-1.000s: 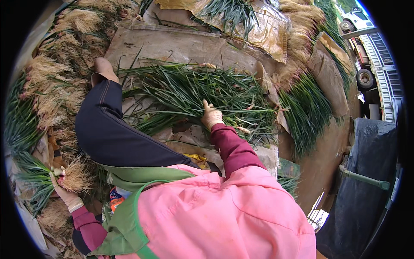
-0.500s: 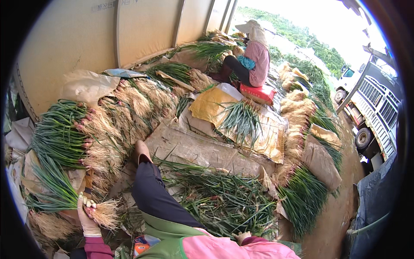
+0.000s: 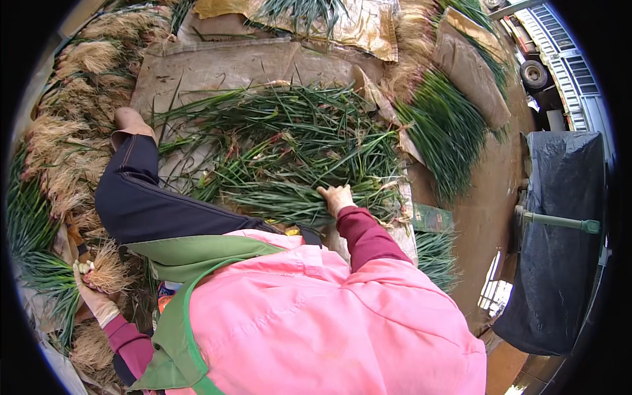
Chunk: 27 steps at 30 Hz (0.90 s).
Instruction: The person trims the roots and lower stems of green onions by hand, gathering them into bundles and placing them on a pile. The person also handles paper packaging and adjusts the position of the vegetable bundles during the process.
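Note:
At the lower left, my left hand (image 3: 87, 284), in what looks like a pale glove, is closed around a bunch of spring onions (image 3: 112, 270). The bunch's pale roots spread to the right of the fingers, and its green leaves trail left. My right hand (image 3: 337, 197) is down on a loose, tangled heap of spring onions (image 3: 283, 151), fingers curled over long leaves at the heap's near right part. The fingertips are partly sunk among the greens. The heap lies on brown sheeting (image 3: 217, 66) in front of my body.
Stacked spring onions (image 3: 72, 158) line the left, roots inward. Another row (image 3: 438, 122) stands at the right, partly under a brown sack (image 3: 467, 72). My bent leg (image 3: 145, 197) lies between the left stack and the heap. A dark tarp (image 3: 559, 243) and a truck (image 3: 553, 59) are farther right.
The view has tipped down and turned right; the seated person has left the picture. My right hand has come farther out over the heap. The left still grips its bunch.

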Motion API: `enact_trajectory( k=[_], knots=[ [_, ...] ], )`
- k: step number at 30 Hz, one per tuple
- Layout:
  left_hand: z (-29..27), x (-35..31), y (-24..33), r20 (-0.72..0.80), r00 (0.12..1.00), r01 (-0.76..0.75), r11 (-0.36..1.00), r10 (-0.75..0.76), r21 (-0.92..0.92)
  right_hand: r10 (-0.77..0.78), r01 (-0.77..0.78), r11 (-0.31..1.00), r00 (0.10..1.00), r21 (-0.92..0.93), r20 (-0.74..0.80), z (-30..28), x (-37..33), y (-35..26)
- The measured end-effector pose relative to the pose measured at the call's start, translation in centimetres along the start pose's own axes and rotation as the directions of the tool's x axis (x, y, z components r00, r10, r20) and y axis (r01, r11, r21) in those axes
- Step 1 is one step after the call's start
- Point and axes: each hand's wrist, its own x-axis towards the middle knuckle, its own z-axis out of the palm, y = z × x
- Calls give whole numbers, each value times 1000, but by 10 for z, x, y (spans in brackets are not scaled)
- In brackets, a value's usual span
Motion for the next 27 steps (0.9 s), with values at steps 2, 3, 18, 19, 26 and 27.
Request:
enact_trajectory(
  k=[2, 3, 18, 19, 26, 27],
  knots=[
    [-6, 13, -3, 32, 998, 51, 998, -50, -39, 22, -20, 999, 996, 26, -84, -24, 11, 19],
    [3, 8, -1, -47, 999, 12, 1000, -11, 23, 23, -16, 999, 984, 41, -174, -39, 17, 33],
    [54, -18, 4, -253, 966, 12, 972, 49, 235, -135, 136, 986, 991, -98, 22, 43, -26, 27],
    [60, -22, 4, -247, 968, 17, 977, 36, 211, -120, 117, 986, 993, -115, -21, 44, -29, 23],
    [59, -30, 5, -10, 1000, -17, 999, 17, 34, -175, 334, 923, 805, -191, 566, -26, -16, 14],
    [73, -42, 4, -40, 999, -31, 1000, 31, 1, -137, 386, 891, 729, -237, 671, -26, 1, 13]
  ],
)
